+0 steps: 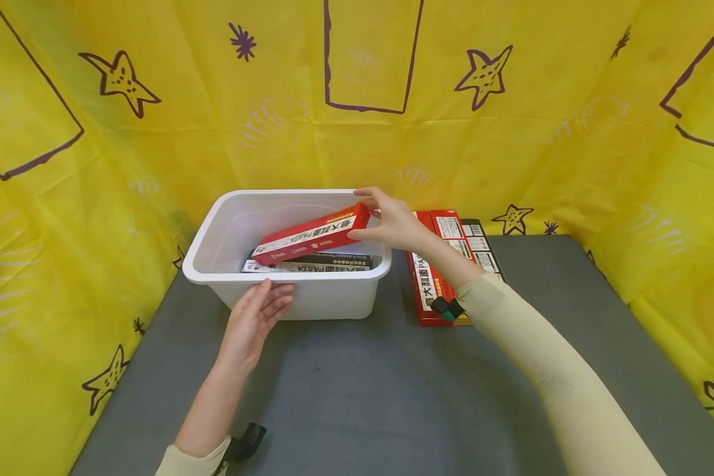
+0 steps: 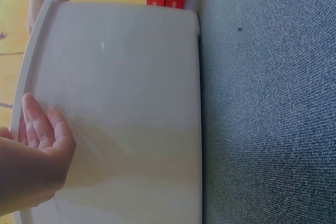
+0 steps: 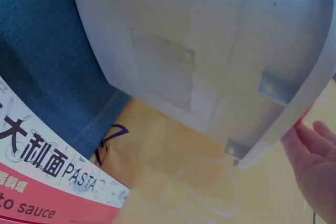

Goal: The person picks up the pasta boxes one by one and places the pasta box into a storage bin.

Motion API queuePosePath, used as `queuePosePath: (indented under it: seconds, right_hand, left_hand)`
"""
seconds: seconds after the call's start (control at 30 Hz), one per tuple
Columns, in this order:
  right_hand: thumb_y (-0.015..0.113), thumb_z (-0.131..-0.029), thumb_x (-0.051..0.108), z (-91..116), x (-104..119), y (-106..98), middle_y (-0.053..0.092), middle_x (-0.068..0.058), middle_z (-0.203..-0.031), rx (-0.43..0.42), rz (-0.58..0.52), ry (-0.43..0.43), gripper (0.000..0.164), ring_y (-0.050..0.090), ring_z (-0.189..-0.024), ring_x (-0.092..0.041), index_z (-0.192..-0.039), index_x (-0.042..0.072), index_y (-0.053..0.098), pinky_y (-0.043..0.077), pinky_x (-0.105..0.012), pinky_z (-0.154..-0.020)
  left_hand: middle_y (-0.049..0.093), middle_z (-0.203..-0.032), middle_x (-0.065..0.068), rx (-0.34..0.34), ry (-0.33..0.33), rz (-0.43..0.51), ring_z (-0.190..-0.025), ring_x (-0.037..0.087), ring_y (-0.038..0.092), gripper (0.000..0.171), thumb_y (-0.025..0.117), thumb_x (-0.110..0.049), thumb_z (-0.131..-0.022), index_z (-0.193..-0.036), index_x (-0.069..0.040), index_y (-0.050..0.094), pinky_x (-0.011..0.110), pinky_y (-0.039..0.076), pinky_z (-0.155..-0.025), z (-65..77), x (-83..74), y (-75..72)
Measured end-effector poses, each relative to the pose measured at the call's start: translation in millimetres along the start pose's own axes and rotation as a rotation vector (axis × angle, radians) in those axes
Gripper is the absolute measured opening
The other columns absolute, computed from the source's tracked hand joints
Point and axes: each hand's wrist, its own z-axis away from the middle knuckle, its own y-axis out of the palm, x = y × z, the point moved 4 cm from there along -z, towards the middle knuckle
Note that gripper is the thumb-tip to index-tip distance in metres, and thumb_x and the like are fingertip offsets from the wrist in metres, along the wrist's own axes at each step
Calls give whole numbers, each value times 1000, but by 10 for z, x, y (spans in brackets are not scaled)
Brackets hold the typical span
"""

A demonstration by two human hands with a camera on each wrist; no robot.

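In the head view, my right hand (image 1: 389,221) pinches the raised right end of a red pasta box (image 1: 309,237) between thumb and fingers. The box slants into a white plastic bin (image 1: 309,301), its left end low inside. Beneath it lies a black pasta box (image 1: 339,262), partly covered. My left hand (image 1: 256,317) is at the front of the bin, its loosely bent fingers touching the wall just under the rim. In the right wrist view the bin's rim hides most of the red box and part of my right hand (image 3: 312,163).
Right of the bin, more red pasta boxes (image 1: 425,284) and a dark box (image 1: 482,248) lie side by side on the grey tabletop (image 1: 357,390), partly behind my right forearm. A yellow patterned cloth (image 1: 285,79) hangs at the back and both sides.
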Motion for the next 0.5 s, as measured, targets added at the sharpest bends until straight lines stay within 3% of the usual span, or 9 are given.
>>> queuePosePath:
  seconds: [0.23, 0.5]
  right_hand:
    - [72, -87, 5, -48, -18, 28, 58, -17, -132, -44, -28, -130, 55, 53, -125, -23, -136, 0, 47, 40, -32, -106]
    - [70, -89, 6, 163, -18, -107, 62, -14, -126, -164, -75, -155, 42, 56, -121, -23, -129, 2, 56, 43, -37, -103]
  left_hand:
    - [73, -100, -3, 3, -8, 0, -90, 12, 68, 24, 51, -31, -102, -110, -10, 57, 32, 48, -97, -4, 9, 0]
    - [73, -101, -3, 1, 4, -7, -90, 11, 68, 25, 51, -32, -102, -111, -8, 57, 33, 48, -98, 1, -5, -13]
